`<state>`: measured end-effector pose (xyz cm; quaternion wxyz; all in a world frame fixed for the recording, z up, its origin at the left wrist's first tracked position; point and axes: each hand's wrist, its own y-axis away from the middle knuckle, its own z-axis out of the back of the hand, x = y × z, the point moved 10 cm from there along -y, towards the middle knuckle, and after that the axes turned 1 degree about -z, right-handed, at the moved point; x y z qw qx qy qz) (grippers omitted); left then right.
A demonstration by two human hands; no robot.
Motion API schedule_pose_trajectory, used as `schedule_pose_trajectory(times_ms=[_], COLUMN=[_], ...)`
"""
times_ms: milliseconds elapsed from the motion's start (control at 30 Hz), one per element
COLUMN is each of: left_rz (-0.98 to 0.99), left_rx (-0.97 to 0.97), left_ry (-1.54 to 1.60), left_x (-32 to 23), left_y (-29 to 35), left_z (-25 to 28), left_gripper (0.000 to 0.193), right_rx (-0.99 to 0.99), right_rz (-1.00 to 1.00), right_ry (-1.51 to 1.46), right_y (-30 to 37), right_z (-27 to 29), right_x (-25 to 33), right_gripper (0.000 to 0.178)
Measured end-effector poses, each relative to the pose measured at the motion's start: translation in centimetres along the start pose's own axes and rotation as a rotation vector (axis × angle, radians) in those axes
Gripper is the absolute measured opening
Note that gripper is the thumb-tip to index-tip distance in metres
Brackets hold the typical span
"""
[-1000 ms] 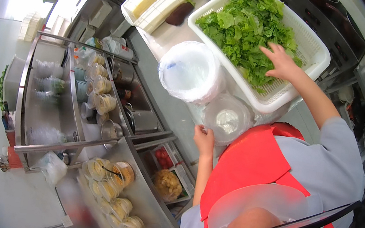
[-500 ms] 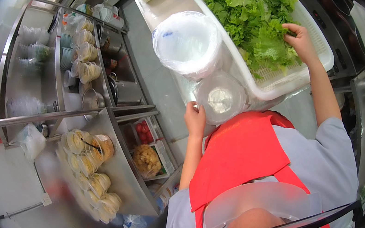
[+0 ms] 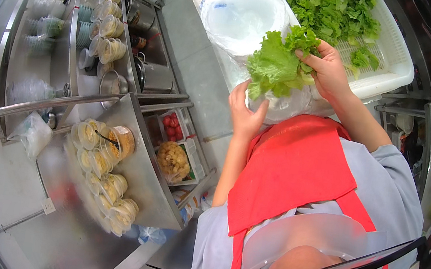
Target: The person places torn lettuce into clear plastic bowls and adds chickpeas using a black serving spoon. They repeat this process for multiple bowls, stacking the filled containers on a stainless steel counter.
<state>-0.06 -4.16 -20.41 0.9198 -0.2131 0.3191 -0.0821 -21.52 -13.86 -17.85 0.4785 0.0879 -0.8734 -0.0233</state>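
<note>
My right hand (image 3: 330,71) is closed on a bunch of green lettuce leaves (image 3: 274,66). The leaves hang over a clear plastic bowl (image 3: 289,107), which they partly cover. Beside the bowl's left edge is my left hand (image 3: 246,111), thumb and fingers apart; whether it touches the bowl is hard to make out. Beyond the bowl stands a round white tub lined with a clear plastic bag (image 3: 243,17). More cut lettuce (image 3: 329,10) lies in a white slotted basket (image 3: 394,77) at the far right.
Steel shelves (image 3: 57,126) at the left hold stacked cups and pots. On a lower steel counter (image 3: 149,197) are several lidded clear cups (image 3: 105,174) and a tub of orange food (image 3: 119,142). A cooking unit (image 3: 430,60) stands at the right.
My right hand has lifted lettuce out of the basket and brought it left over the bowl. My left hand has risen and spread its fingers. The view has shifted slightly.
</note>
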Motion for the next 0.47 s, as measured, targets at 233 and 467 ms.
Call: schedule_pose_trajectory(times_ms=[233, 467], left_rz=[0.178, 0.325], left_rx=[0.380, 0.733], left_ry=[0.950, 0.875], left_x=[-9.1, -18.5], left_y=[-9.9, -18.5], left_z=[-4.2, -10.9], left_gripper=[0.045, 0.069], right_rx=[-0.003, 0.039], right_rz=[0.248, 0.533], right_ry=[0.286, 0.914], right_y=[0.4, 1.9], right_z=[0.9, 3.1], right_x=[5.2, 16.7], right_gripper=[0.026, 0.049])
